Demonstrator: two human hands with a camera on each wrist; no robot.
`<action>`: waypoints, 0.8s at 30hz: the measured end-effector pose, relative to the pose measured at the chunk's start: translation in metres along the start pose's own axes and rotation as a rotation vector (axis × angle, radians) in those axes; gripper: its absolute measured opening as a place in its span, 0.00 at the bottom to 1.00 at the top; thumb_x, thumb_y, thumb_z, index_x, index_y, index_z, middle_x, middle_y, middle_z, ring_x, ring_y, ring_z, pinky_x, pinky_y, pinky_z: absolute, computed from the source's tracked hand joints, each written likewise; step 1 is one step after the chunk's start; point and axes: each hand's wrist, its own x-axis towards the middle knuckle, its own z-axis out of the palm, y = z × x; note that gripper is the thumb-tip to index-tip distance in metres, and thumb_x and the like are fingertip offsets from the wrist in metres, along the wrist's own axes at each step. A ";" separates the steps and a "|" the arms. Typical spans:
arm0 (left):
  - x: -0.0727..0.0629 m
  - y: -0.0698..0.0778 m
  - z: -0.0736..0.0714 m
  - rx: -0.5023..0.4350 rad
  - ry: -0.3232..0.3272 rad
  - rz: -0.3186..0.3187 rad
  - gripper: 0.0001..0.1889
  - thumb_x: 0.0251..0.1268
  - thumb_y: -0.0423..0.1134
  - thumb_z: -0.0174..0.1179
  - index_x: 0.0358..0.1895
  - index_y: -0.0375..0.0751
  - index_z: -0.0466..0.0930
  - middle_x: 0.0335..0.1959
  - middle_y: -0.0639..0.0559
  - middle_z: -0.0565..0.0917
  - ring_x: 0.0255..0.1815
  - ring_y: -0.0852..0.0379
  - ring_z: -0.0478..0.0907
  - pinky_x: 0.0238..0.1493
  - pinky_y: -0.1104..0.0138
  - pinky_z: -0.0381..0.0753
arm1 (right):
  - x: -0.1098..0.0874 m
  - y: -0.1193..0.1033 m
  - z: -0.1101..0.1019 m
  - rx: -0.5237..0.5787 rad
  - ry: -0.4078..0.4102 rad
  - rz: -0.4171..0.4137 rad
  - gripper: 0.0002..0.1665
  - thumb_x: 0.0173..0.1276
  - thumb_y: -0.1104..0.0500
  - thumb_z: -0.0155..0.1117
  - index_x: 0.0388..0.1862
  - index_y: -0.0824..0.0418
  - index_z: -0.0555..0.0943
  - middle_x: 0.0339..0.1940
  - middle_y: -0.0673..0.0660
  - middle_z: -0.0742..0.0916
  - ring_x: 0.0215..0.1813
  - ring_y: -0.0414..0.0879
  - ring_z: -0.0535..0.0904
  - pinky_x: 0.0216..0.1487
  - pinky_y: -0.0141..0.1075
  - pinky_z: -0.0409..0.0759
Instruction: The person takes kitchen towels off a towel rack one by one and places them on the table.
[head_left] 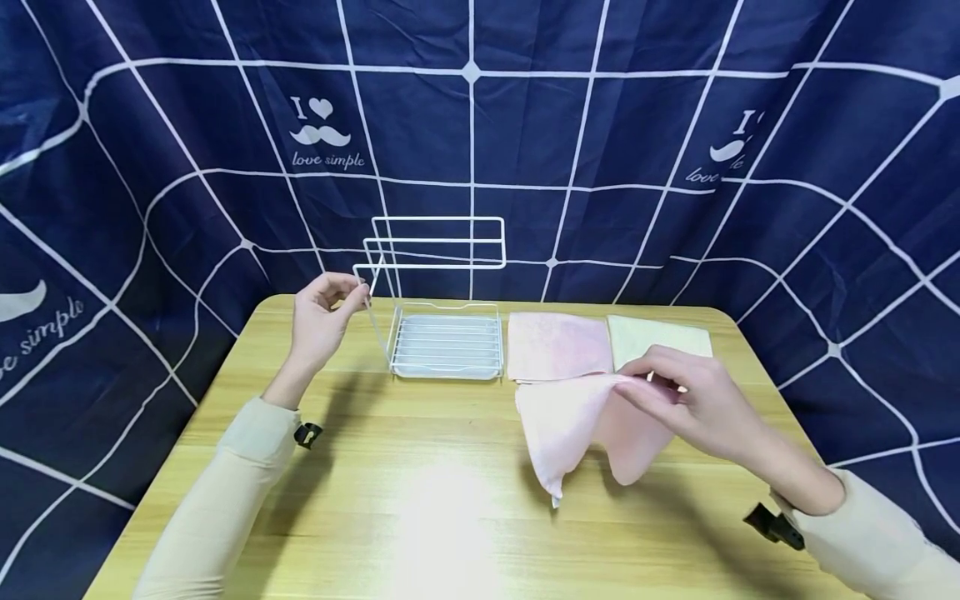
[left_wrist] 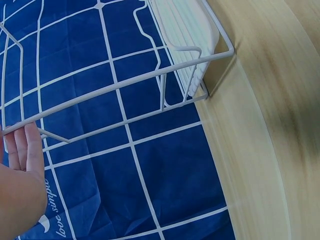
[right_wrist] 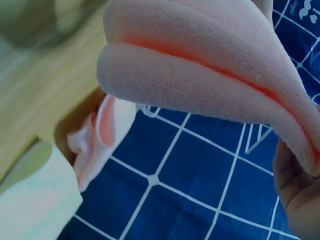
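A white wire rack with a pale tray in its base stands toward the back left of the wooden table. My left hand pinches its upper left upright between thumb and fingers; in the left wrist view the fingers lie against the wire. With thumb and fingertips, my right hand pinches a pink towel by its upper edge, and two corners hang down over the table. Behind it lie a folded pink towel and a folded pale green towel, partly hidden by the right hand.
The wooden table reaches back to a dark blue curtain with white grid lines, which also hangs at both sides. Both folded towels lie to the right of the rack. A black band is at the right sleeve.
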 end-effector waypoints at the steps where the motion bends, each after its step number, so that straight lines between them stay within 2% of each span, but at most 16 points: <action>1: 0.000 0.000 0.000 0.000 0.000 -0.001 0.06 0.69 0.20 0.64 0.44 0.18 0.79 0.30 0.65 0.89 0.30 0.68 0.85 0.38 0.76 0.92 | -0.002 -0.001 0.002 0.016 0.002 0.001 0.10 0.61 0.65 0.79 0.38 0.52 0.88 0.26 0.39 0.79 0.27 0.28 0.67 0.24 0.19 0.64; 5: 0.000 0.000 0.000 -0.004 0.001 -0.005 0.05 0.69 0.21 0.64 0.43 0.20 0.79 0.30 0.65 0.89 0.30 0.68 0.85 0.38 0.77 0.92 | -0.008 -0.008 0.006 0.040 -0.021 0.036 0.05 0.67 0.59 0.78 0.38 0.52 0.88 0.25 0.38 0.78 0.26 0.28 0.67 0.24 0.20 0.64; 10: 0.000 -0.001 0.000 -0.011 0.003 -0.003 0.07 0.69 0.22 0.65 0.43 0.18 0.79 0.31 0.63 0.89 0.30 0.68 0.85 0.38 0.76 0.93 | -0.012 -0.019 0.007 0.062 -0.065 0.085 0.14 0.61 0.65 0.80 0.39 0.47 0.88 0.25 0.37 0.78 0.25 0.28 0.68 0.24 0.19 0.66; 16: 0.000 -0.002 -0.001 -0.012 0.001 -0.003 0.09 0.69 0.25 0.67 0.43 0.19 0.80 0.32 0.62 0.90 0.31 0.68 0.86 0.39 0.75 0.93 | -0.018 -0.032 0.008 0.157 -0.095 0.123 0.24 0.56 0.73 0.79 0.40 0.44 0.87 0.27 0.37 0.81 0.27 0.28 0.71 0.24 0.20 0.69; 20: 0.000 -0.003 -0.001 -0.011 0.004 -0.003 0.09 0.69 0.26 0.68 0.43 0.19 0.80 0.32 0.63 0.89 0.31 0.68 0.86 0.39 0.75 0.93 | -0.025 -0.034 0.015 0.202 -0.137 0.182 0.24 0.59 0.73 0.77 0.40 0.43 0.86 0.30 0.37 0.83 0.28 0.29 0.73 0.25 0.20 0.72; 24: 0.000 -0.003 -0.001 -0.012 0.001 -0.003 0.11 0.69 0.29 0.69 0.43 0.21 0.81 0.32 0.63 0.89 0.31 0.68 0.85 0.39 0.75 0.93 | -0.035 -0.026 0.028 0.202 -0.158 0.215 0.22 0.62 0.71 0.77 0.40 0.42 0.85 0.30 0.37 0.84 0.27 0.28 0.72 0.25 0.19 0.72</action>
